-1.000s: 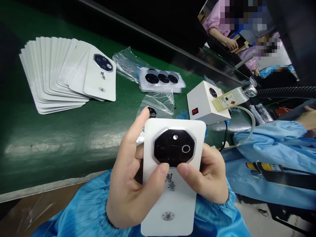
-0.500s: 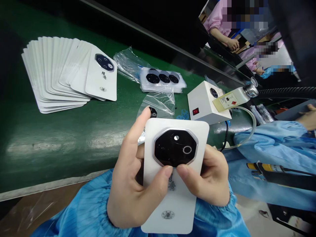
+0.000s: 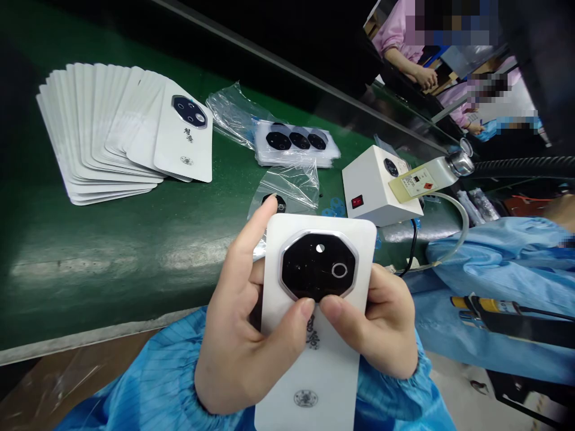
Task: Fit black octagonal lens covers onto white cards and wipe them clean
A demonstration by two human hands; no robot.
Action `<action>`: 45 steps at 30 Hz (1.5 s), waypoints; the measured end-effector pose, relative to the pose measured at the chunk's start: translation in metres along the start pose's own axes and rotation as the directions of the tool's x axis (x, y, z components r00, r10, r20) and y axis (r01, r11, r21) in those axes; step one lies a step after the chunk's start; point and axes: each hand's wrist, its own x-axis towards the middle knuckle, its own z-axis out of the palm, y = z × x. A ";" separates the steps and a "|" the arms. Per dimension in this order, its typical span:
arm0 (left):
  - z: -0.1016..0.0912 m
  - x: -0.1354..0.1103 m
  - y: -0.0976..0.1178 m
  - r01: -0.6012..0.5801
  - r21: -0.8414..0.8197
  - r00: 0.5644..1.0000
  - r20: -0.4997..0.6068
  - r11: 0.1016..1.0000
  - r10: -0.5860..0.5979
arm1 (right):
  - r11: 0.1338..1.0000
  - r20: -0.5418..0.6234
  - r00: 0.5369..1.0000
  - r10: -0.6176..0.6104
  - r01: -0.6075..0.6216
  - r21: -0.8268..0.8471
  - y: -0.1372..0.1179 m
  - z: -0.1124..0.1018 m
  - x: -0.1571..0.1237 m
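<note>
I've got both hands closed on the white backing card (image 3: 323,365), left hand (image 3: 238,335) and right hand (image 3: 381,323) at its sides, thumbs (image 3: 306,308) just below the black octagonal lens cover (image 3: 318,266) — a fan of white cards (image 3: 103,131) lies far left.

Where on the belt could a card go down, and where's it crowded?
The widest patch of green belt runs below the fanned white cards, left of the left hand. It is crowded around the plastic bag, stacked lens sheets and white box.
</note>
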 end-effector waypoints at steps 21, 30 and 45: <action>0.001 0.002 0.012 0.253 -0.307 0.964 0.002 0.917 -0.266 | 0.996 0.043 0.995 0.085 -0.086 0.034 -0.001 -0.002 -0.003; 0.001 0.000 0.013 0.296 -0.332 0.951 0.011 0.896 -0.310 | 0.998 0.045 0.997 0.058 -0.060 0.034 0.001 -0.002 -0.005; 0.000 0.004 0.015 0.321 -0.276 0.944 0.011 0.906 -0.331 | 0.998 0.035 0.998 0.051 -0.052 0.035 0.005 -0.004 -0.008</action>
